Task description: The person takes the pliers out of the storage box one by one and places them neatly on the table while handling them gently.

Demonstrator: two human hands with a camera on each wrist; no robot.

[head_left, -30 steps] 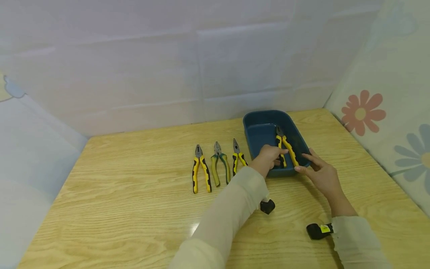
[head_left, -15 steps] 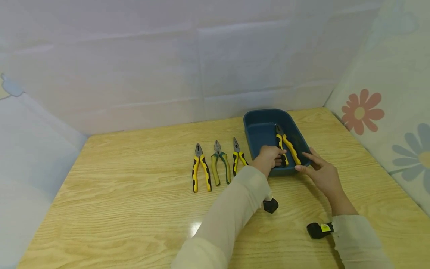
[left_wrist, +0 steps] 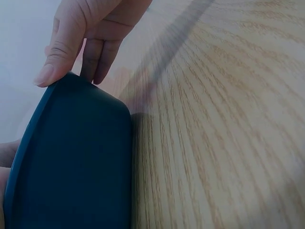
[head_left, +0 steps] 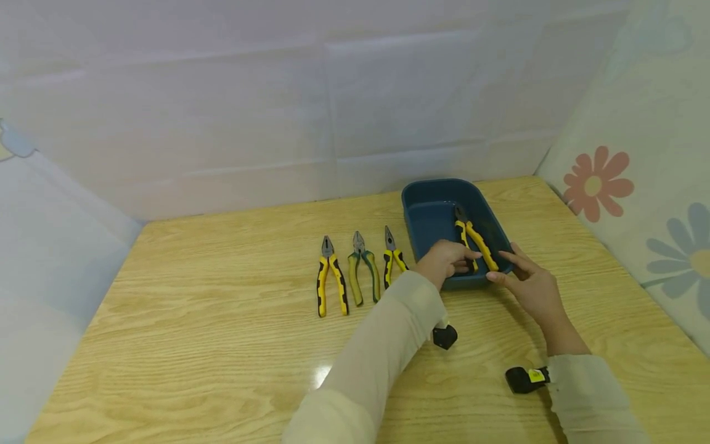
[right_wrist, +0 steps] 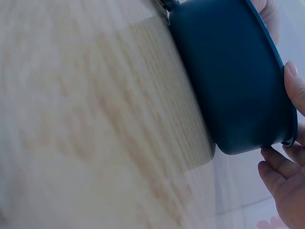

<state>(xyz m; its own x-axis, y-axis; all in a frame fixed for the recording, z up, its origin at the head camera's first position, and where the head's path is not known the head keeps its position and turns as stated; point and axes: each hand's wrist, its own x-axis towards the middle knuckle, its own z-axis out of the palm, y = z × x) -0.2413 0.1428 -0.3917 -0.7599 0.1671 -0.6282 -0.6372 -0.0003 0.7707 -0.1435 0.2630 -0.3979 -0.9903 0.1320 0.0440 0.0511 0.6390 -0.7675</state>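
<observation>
A pair of combination pliers (head_left: 480,244) with yellow and black handles lies in a blue tray (head_left: 431,219), its jaws pointing to the back. My left hand (head_left: 444,259) reaches over the tray's front rim. Its thumb lies across the left handle and its fingers are bent beside it, at the handle's lower end. My right hand (head_left: 529,290) holds the tray's front right corner, thumb on the rim and fingers along the outer side. In the left wrist view this right hand (left_wrist: 95,38) pinches the corner, and only the tray's outer wall (left_wrist: 71,157) shows.
Left of the tray, three pliers lie in a row on the wooden table: yellow-black combination pliers (head_left: 331,277), green-handled pliers (head_left: 359,245) and yellow-black long-nose pliers (head_left: 389,242), partly behind my left sleeve (head_left: 383,345). A covered wall (head_left: 249,123) stands behind.
The left handle of the pliers in the tray has shifted slightly to the right, with my left thumb now stretched farther across it. My right hand has stayed on the tray corner.
</observation>
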